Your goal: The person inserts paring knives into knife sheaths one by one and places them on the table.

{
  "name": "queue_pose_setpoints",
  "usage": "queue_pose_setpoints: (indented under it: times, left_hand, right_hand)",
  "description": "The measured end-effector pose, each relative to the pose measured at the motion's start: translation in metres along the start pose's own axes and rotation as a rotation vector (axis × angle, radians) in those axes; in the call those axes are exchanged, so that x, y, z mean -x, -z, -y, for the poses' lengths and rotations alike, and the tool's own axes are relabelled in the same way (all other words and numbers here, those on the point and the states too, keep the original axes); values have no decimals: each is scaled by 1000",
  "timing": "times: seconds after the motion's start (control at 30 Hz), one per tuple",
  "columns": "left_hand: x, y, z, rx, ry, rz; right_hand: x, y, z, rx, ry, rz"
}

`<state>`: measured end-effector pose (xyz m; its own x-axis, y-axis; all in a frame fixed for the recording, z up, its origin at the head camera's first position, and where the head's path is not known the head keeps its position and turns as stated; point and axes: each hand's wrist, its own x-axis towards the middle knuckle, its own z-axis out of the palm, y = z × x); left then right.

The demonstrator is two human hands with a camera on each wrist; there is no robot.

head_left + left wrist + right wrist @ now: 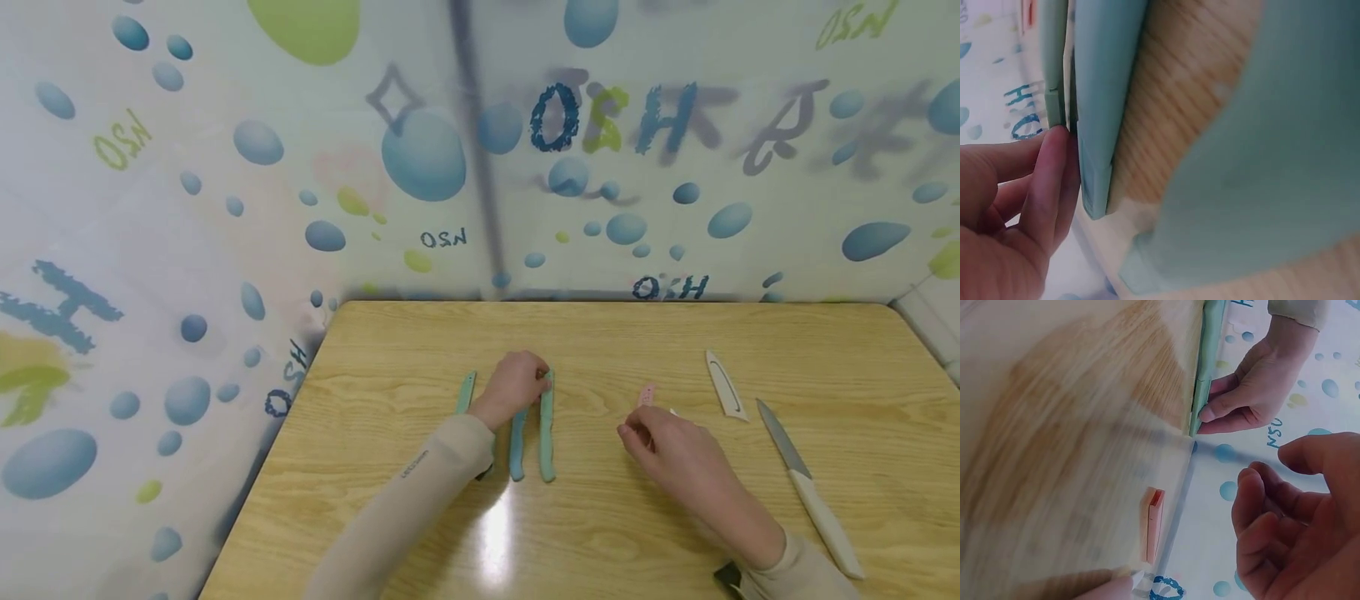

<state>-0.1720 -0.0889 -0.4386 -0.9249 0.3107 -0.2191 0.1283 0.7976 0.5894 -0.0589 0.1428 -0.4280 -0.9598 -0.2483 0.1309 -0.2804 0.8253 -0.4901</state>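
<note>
In the head view, the left hand (513,387) pinches a green handle (547,433), lower centre. In the left wrist view, a blue handle (1105,94) lies close; careless turning could knock it. In the right wrist view, the right hand (1310,525), lower right, curls loosely, holding nothing.

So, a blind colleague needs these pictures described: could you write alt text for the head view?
A person's left grip pinches the far end of a slim green item beside a slim blue one on a table. The right grip, loosely curled, is near a pink piece; farther right lie a white sheath and a white-handled knife.
</note>
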Motion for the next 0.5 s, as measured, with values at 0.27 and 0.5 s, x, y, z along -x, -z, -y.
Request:
queue_pose_setpoints:
  times: [0.27, 0.5]
  left_hand:
    - [0, -3, -1, -118, -50, -31]
    - [1, 0, -8, -107, -122, -102]
  right_hand:
    - [2, 4, -6, 0, -8, -16]
    - [5, 16, -19, -20, -69, -13]
